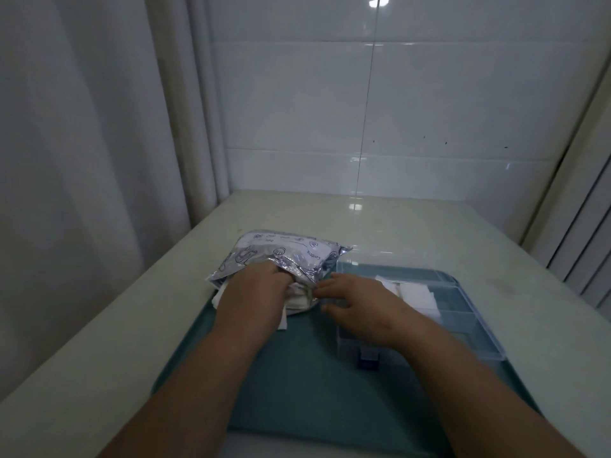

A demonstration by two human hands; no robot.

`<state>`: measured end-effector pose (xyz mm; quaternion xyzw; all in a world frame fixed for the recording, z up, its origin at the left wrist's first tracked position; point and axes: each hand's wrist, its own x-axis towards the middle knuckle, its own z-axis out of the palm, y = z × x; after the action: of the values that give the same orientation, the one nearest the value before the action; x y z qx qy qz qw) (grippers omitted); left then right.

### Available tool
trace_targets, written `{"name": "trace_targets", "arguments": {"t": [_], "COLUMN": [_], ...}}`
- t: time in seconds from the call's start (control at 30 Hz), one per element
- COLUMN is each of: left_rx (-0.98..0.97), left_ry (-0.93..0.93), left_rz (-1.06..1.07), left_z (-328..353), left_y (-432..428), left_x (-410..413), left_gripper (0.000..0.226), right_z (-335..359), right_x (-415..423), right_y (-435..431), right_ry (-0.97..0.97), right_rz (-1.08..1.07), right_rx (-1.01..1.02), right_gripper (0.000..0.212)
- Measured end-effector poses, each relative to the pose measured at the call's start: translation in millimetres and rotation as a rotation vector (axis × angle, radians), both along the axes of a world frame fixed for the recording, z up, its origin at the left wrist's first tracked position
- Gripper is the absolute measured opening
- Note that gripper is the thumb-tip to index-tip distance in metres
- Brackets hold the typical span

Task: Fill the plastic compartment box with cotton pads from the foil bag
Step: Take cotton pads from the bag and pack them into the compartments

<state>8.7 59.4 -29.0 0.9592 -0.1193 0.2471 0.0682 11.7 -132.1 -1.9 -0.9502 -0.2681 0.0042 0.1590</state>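
1. Judged as the fetching step: reaching with the left hand [254,292] into the open mouth of the foil bag [281,252], at the far left corner of the teal tray [314,391].
2. Impossible to tell the state of the left fingers: hidden inside the foil, perhaps around pads, perhaps not.
3. Right hand [360,305] just beside the bag mouth, its fingers [325,285] straight and a little spread, holding nothing, tips at the foil edge. Probably steadying the opening.
4. Some white cotton pads [299,297] showing at the bag mouth, a few more lying loose on the tray beside the left wrist.
5. Plastic compartment box [463,312] on the right part of the tray, seemingly open, with stored pads [416,294] already in the far compartments. Near compartments looking bare through the clear plastic, so task judged as partly done.
6. Next move, as a judgement:
   - pinching a small flat stack inside the bag and drawing it out slowly, without dragging loose pads along;
   - keeping the light bag pressed down with the right hand;
   - carrying the stack over the divider walls and laying it flat in a bare compartment.
7. Surface: pale, glossy tabletop [396,219], reflecting a lamp near the back edge.
8. Room: white tiled wall [429,110] behind, pale curtain [82,127] at the left, vertical slats [582,242] at the right edge, nature unclear. Rather dim light everywhere.
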Motion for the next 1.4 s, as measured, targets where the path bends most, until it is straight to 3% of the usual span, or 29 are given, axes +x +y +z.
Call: {"name": "trace_targets", "arguments": {"t": [0.1, 0.43, 0.77, 0.97, 1.4], "left_rx": [0.117, 0.118, -0.046, -0.038, -0.071], "left_ry": [-0.032, -0.048, -0.041, -0.024, -0.028], "left_rz": [0.01, -0.008, 0.049, 0.033, 0.022], "left_z": [-1.8, -4.2, -7.6, -6.0, -3.1], "left_y": [-3.5, -3.2, 1.5, 0.5, 2.7], "left_x": [-0.4, 1.9, 0.6, -1.0, -0.9], "left_gripper": [0.017, 0.024, 0.005, 0.024, 0.024], "right_z": [1.3, 1.0, 0.9, 3.2, 3.5], "right_x": [-1.9, -2.2, -2.5, -4.4, -4.5], "right_y": [0.5, 0.9, 0.8, 1.5, 1.3], "right_ry": [-0.006, -0.002, -0.003, -0.006, 0.01], "right_rz": [0.0, 0.001, -0.002, -0.002, -0.001], "right_rx": [-0.005, -0.012, -0.013, -0.02, -0.02], "right_gripper": [0.036, 0.038, 0.038, 0.038, 0.038]}}
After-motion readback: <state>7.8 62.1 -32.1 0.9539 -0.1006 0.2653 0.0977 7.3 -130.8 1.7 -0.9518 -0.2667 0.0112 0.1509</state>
